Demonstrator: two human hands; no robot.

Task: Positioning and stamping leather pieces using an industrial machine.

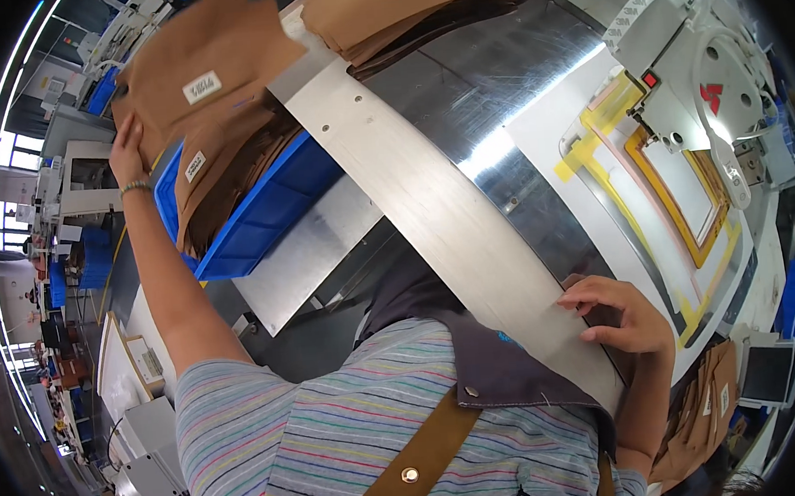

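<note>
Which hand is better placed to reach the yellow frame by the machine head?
Probably the right hand: it looks empty and is much nearer the yellow frame. The left hand is on the far side, holding the edge of a brown panel.

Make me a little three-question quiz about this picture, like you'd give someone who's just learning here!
1. Choose one: what colour is the bin that has a stack of brown pieces in it?
a) red
b) blue
c) green

2. True or false: the left hand is holding a large brown piece by its edge.

3. Which hand has nothing visible in it?

Key:
1. b) blue
2. True
3. The right hand; its fingers are curled, with a gap between thumb and fingers.
</note>
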